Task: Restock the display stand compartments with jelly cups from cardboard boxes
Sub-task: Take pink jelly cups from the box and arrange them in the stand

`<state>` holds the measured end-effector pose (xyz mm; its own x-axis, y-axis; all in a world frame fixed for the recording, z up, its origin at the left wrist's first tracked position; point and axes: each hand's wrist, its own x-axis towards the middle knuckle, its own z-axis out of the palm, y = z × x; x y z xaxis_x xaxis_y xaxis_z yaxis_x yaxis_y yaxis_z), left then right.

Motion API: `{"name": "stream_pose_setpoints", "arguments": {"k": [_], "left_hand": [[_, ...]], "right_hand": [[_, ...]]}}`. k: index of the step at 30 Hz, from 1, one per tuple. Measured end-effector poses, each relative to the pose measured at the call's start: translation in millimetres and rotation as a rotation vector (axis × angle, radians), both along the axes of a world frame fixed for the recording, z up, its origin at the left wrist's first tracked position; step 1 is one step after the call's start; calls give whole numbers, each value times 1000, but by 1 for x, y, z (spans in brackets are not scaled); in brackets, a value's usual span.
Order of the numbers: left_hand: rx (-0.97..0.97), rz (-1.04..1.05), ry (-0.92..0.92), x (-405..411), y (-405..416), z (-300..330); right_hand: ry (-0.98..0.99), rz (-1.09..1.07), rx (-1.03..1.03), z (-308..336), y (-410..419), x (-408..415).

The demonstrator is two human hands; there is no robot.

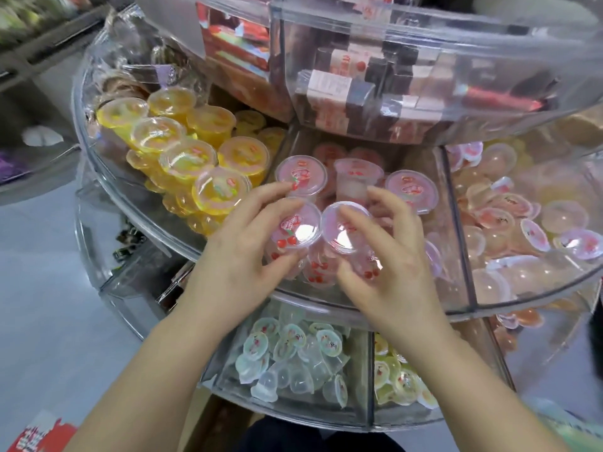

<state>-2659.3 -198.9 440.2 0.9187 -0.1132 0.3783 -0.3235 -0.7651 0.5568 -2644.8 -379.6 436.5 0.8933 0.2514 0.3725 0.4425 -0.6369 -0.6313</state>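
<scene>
In the middle compartment of the display stand, left hand and right hand each grip a pink jelly cup among several placed; space behind them looks unfilled, so restocking seems partway

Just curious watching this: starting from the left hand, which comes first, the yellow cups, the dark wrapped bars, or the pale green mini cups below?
1. Yellow cups, beside the left hand, same tier.
2. Pale green mini cups, tier below.
3. Dark wrapped bars, upper tier, behind.
</scene>
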Motion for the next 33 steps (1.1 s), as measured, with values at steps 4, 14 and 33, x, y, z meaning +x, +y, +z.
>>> {"name": "stream_pose_setpoints", "arguments": {"k": [4,14,33], "left_hand": [[33,11,-20,2,1,0],[83,84,-54,-5,3,-1],[151,-72,-59,35,9,61]], "right_hand": [[28,-63,122,-9,-1,-3],[51,-32,156,-7,9,-6],[-108,-64,-365,60,-24,45]]}}
